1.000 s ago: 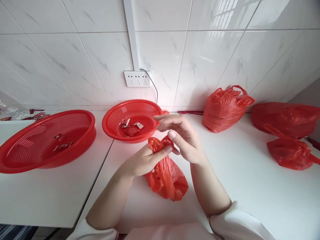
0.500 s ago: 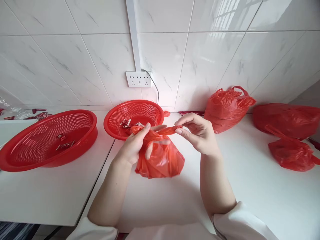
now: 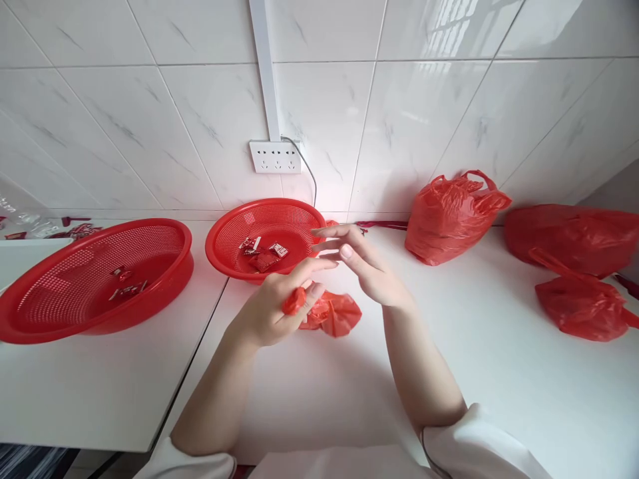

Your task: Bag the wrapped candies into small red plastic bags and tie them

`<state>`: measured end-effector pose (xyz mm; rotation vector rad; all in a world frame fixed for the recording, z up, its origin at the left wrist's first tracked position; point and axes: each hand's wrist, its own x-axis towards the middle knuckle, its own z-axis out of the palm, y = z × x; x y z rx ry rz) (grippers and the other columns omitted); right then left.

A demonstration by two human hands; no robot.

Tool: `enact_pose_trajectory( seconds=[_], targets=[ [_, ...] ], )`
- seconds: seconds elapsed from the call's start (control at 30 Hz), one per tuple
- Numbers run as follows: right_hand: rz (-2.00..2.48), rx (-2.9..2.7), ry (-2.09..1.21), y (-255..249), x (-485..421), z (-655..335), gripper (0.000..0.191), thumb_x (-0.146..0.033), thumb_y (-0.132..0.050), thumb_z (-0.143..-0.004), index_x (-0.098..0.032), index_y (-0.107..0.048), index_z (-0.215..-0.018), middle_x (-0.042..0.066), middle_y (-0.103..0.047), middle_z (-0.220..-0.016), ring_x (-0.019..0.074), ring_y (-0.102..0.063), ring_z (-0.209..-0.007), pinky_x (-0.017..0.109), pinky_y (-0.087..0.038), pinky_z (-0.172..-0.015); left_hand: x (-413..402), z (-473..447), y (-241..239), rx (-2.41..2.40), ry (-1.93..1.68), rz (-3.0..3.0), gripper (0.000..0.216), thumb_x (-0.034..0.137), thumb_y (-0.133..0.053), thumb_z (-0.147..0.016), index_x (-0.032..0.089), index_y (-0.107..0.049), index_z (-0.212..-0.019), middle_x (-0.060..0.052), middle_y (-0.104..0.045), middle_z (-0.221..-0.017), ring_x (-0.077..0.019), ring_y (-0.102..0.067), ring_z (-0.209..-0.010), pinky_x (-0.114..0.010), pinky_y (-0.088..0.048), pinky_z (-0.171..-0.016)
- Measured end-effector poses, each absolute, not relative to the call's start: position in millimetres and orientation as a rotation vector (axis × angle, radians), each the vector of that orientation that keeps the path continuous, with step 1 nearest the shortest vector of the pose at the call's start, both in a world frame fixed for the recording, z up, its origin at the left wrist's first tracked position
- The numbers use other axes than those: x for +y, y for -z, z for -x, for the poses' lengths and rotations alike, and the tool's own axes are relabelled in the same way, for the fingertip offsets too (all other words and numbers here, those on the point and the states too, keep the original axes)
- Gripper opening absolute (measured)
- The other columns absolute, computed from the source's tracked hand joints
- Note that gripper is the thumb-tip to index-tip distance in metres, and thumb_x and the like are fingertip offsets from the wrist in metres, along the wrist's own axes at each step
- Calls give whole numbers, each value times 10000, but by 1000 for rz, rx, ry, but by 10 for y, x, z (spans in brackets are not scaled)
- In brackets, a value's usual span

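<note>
A small red plastic bag (image 3: 333,313) is bunched up just above the white table, below my two hands. My left hand (image 3: 272,307) is closed on a twisted end of it, thumb and fingers pinching the red plastic. My right hand (image 3: 362,266) hovers right beside it with fingers stretched out and apart, touching nothing that I can see. Behind the hands stands a round red basket (image 3: 223,236) with a few wrapped sweets (image 3: 262,253) in it.
A larger red basket (image 3: 164,229) with a few sweets sits at the left on a second table. A tied red bag (image 3: 452,213) stands by the wall. Two more red bags (image 3: 569,236) (image 3: 582,306) lie at the right. A wall socket (image 3: 275,157) is above.
Half a second ago both hands pulled the bag's handles apart in the air. Now the bag is scrunched small and lower, held by the left hand alone, and the right hand has let go.
</note>
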<state>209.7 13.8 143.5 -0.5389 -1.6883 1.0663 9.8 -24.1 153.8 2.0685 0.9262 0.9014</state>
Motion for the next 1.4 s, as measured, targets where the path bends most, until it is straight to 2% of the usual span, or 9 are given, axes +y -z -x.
enact_pose_trajectory(
  seconds=[0.07,0.17,0.33,0.6,0.77,0.87,1.17,1.3,1.4],
  targets=[
    [501,-1710,-1205,-1401,161,-2010,319,-429,-424,-971,-245,-523,-1212,75,-542,-1270,195,-560,-1124,390,-452,-978,-227,-100,-1529,894,-986,-2356,322,253,-475,-937,233,-562,-1246,27,-650,-665,-113,-590,-533,-232,-489,-571],
    [391,-1765,-1394,-1367,171,-1945,407,-493,-359,-975,-234,-487,-1262,88,-583,-1217,204,-558,-1134,399,-452,-981,-168,-102,-1495,760,-1224,-2592,288,148,-513,-895,222,-614,-1155,-8,-714,-870,-111,-627,-628,-233,-514,-639],
    [421,-1830,-1358,-1365,163,-1963,549,-358,-672,-838,-257,-433,-1321,61,-595,-1123,180,-585,-990,346,-495,-868,-99,-94,-1466,743,-1535,-2592,309,64,-516,-880,217,-642,-1118,-27,-720,-994,-151,-681,-895,-261,-554,-805],
    [549,-1813,-1351,-1347,216,-2030,554,-294,-739,-774,-249,-482,-1263,17,-609,-940,166,-581,-868,320,-497,-768,21,-137,-1430,780,-1621,-2427,406,96,-454,-932,258,-570,-1285,-75,-644,-1227,-197,-609,-1115,-379,-533,-937],
    [577,-1749,-1342,-1321,261,-2048,269,-384,-626,-870,-197,-584,-1059,30,-613,-901,153,-579,-835,320,-488,-772,68,-173,-1396,731,-1522,-2380,430,120,-430,-950,255,-503,-1352,-88,-573,-1337,-213,-550,-1217,-416,-485,-1014],
    [617,-1683,-1267,-1293,304,-2032,216,-384,-621,-874,-181,-625,-945,31,-618,-873,147,-584,-812,330,-488,-792,79,-187,-1393,717,-1510,-2418,407,126,-413,-957,258,-519,-1327,-86,-516,-1393,-223,-476,-1296,-436,-438,-1063],
    [703,-1562,-1154,-1330,345,-2199,227,-382,-584,-898,-204,-695,-984,32,-658,-827,150,-619,-793,329,-503,-803,105,-21,-1385,1016,-1193,-2224,394,268,-369,-989,246,-457,-1372,-78,-613,-1087,-141,-636,-912,-318,-542,-835],
    [876,-1743,-1162,-1327,335,-2224,332,-473,-500,-924,-211,-653,-1060,56,-662,-998,166,-625,-846,342,-501,-786,102,-17,-1391,1040,-1072,-2149,371,319,-355,-993,248,-498,-1328,-43,-634,-968,-124,-643,-813,-295,-532,-803],
    [948,-1955,-1192,-1252,346,-2195,341,-471,-537,-903,-260,-604,-1162,53,-651,-1137,208,-605,-1030,380,-482,-873,103,-26,-1389,1030,-1040,-2142,365,329,-368,-988,246,-499,-1318,-41,-639,-972,-133,-643,-833,-294,-522,-814]
  ],
)
